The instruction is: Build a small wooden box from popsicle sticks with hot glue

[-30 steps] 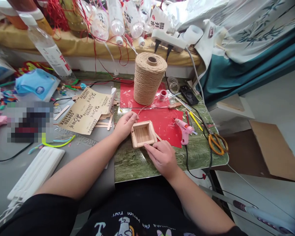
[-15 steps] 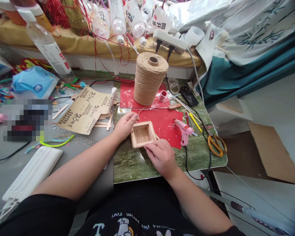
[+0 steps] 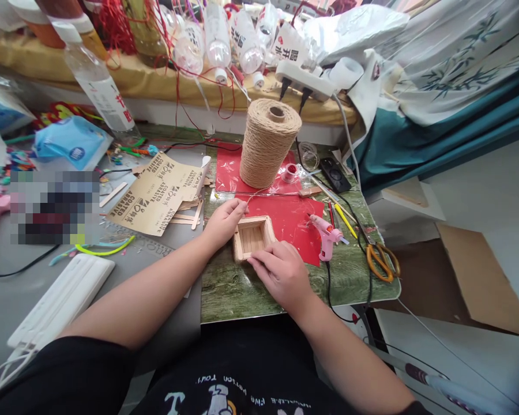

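A small open-topped box of wooden craft sticks (image 3: 254, 235) rests on the green wood-patterned table mat. My left hand (image 3: 225, 222) is at its far left corner, thumb and forefinger pinched on a thin strand of twine (image 3: 256, 197). That strand leads back toward a large upright spool of jute twine (image 3: 268, 147) behind the box. My right hand (image 3: 284, 274) is closed at the near edge of the box and covers its near right corner. Its fingertips touch that edge; whether twine is also between them I cannot tell.
Red sheets (image 3: 292, 225) lie under the spool and beside the box. To the right are a pink glue gun (image 3: 327, 235), a yellow pen (image 3: 345, 220) and orange-handled scissors (image 3: 379, 262). Sandpaper (image 3: 155, 193) covers craft sticks on the left. A power strip (image 3: 305, 79) sits on the ledge.
My right hand has slid a little left along the near edge of the box. My left hand keeps its pinch at the far left corner. The whole view has shifted slightly.
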The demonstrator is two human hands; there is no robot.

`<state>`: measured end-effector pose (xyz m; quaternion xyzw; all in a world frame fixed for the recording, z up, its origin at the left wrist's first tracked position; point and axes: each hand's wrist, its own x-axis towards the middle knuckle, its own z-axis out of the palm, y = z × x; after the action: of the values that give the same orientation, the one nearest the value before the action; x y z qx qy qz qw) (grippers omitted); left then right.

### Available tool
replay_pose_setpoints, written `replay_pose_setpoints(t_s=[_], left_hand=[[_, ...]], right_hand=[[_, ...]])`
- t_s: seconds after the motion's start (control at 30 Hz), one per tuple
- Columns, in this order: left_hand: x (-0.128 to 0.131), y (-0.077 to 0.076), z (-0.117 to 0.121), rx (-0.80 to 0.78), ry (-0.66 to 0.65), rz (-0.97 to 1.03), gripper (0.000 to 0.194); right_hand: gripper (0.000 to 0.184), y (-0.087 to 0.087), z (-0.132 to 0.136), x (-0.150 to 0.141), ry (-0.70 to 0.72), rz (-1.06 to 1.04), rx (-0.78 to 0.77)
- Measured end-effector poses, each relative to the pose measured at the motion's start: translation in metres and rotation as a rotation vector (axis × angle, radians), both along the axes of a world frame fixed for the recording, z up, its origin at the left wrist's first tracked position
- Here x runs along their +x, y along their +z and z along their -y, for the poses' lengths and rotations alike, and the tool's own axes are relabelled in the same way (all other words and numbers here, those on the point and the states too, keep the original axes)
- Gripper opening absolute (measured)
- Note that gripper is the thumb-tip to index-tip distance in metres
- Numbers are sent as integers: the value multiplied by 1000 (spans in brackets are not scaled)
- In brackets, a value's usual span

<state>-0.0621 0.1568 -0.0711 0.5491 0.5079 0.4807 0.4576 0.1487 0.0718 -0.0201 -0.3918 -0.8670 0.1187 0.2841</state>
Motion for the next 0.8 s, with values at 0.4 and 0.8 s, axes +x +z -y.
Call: replay_pose_setpoints(t_s=[0.4, 0.8], left_hand=[[0, -4, 1, -7, -16, -7, 48], [0, -4, 2, 4, -39, 55, 52]], right_hand=[[11, -1, 4, -16, 92, -13, 57], [6, -7, 7, -10, 89, 10, 159]])
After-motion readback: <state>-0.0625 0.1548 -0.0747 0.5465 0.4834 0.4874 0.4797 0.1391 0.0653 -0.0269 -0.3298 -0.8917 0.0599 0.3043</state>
